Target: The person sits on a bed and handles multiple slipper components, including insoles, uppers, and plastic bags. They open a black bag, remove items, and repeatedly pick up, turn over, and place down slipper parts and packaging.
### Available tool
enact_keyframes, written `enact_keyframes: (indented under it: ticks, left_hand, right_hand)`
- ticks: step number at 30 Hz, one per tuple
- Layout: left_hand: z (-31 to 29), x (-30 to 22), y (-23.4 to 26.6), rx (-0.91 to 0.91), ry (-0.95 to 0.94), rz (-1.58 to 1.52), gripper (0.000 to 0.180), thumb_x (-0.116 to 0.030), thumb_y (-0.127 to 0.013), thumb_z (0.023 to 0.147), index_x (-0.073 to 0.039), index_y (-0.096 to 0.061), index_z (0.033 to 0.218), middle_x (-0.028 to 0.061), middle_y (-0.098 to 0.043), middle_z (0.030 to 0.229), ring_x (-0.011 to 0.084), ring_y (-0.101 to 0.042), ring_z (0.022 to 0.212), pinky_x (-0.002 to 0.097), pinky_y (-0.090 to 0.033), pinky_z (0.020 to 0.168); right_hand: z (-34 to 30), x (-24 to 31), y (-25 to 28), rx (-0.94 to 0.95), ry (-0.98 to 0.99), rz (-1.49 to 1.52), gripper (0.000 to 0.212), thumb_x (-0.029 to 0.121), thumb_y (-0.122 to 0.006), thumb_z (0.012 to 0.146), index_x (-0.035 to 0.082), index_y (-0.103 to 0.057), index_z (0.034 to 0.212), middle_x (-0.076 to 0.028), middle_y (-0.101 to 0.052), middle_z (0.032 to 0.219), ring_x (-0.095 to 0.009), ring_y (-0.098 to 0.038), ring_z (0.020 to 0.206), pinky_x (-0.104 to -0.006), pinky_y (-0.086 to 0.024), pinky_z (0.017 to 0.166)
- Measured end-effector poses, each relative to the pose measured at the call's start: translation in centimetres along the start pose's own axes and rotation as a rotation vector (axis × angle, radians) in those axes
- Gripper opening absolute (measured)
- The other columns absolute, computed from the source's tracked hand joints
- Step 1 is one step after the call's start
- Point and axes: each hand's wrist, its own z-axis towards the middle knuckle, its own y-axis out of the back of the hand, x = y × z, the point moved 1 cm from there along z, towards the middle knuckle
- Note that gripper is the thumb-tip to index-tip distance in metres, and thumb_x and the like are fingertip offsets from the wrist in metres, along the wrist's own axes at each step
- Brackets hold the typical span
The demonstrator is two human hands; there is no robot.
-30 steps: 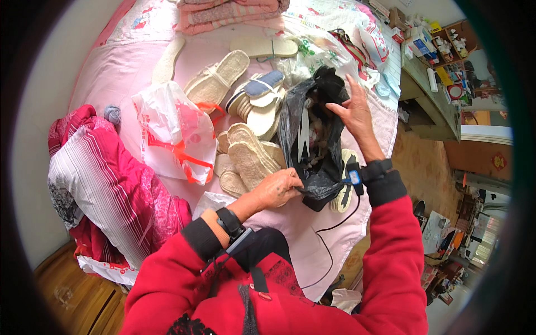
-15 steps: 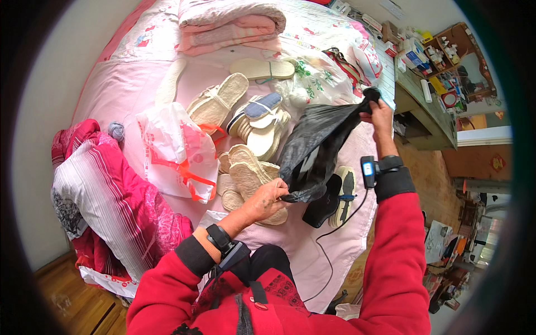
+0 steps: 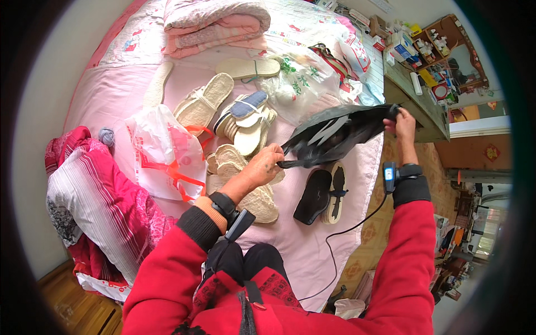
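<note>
A black plastic bag (image 3: 335, 134) is stretched between my two hands above the bed. My left hand (image 3: 265, 166) pinches its near left edge, over a stack of beige fluffy insoles (image 3: 254, 204). At the far right, my right hand (image 3: 403, 124) grips the other end of the bag. Below the bag lie a black sole (image 3: 312, 196) and a pale sole with a dark patch (image 3: 336, 192). Further left, a tied bundle of insoles with a blue one on top (image 3: 249, 106) sits beside a tied cream pair (image 3: 205, 103).
A white and red plastic bag (image 3: 162, 151) lies left of the insoles. Pink and striped clothing (image 3: 106, 195) is heaped at the bed's left edge. A folded quilt (image 3: 215, 28) sits at the back. A cable (image 3: 335, 245) hangs from my right wrist device.
My right hand has moved right and slightly down, and my left hand up. The black bag is now spread flatter and wider, uncovering more of the black sole.
</note>
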Motion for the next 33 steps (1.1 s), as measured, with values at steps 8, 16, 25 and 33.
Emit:
enact_keyframes:
  ticks: [8, 16, 25, 33]
  left_hand:
    - [0.3, 1.6, -0.6, -0.062, -0.025, 0.012, 0.029, 0.004, -0.062, 0.060, -0.002, -0.053, 0.087, 0.0140, -0.048, 0.100, 0.0306, -0.047, 0.097, 0.0348, -0.040, 0.082]
    - [-5.5, 4.8, 7.5, -0.126, 0.189, -0.136, 0.024, -0.013, -0.061, 0.077, -0.005, -0.056, 0.098, 0.0079, -0.052, 0.106, 0.0173, -0.053, 0.090, 0.0272, -0.044, 0.076]
    - [-19.1, 5.7, 14.1, -0.614, 0.846, -0.381, 0.026, -0.015, -0.059, 0.078, -0.003, -0.057, 0.101, 0.0022, -0.058, 0.083, 0.0084, -0.052, 0.073, 0.0213, -0.042, 0.065]
    - [-17.3, 9.2, 12.6, -0.900, 0.994, -0.100, 0.077, -0.037, -0.073, 0.063, 0.004, -0.039, 0.118, 0.0171, -0.043, 0.114, 0.0234, -0.041, 0.108, 0.0320, -0.036, 0.089]
  right_hand:
    - [0.6, -6.0, 1.6, -0.006, -0.030, -0.047, 0.032, 0.000, -0.038, 0.077, 0.002, -0.057, 0.103, -0.010, -0.059, 0.083, -0.017, -0.061, 0.062, -0.0267, -0.050, 0.048]
    - [0.9, -7.6, -0.2, 0.200, 0.010, 0.005, 0.032, 0.010, -0.052, 0.083, 0.002, -0.049, 0.114, -0.005, -0.057, 0.100, -0.013, -0.060, 0.078, -0.0198, -0.046, 0.059]
    - [-1.3, -6.3, -2.9, 0.323, 0.129, -0.095, 0.029, 0.016, -0.052, 0.085, 0.008, -0.052, 0.112, -0.001, -0.057, 0.101, -0.007, -0.056, 0.074, -0.0186, -0.043, 0.059]
    - [-7.2, 0.0, -6.4, 0.235, 0.357, -0.065, 0.024, 0.011, -0.049, 0.086, 0.005, -0.054, 0.109, -0.004, -0.059, 0.098, -0.008, -0.056, 0.077, -0.0184, -0.043, 0.062]
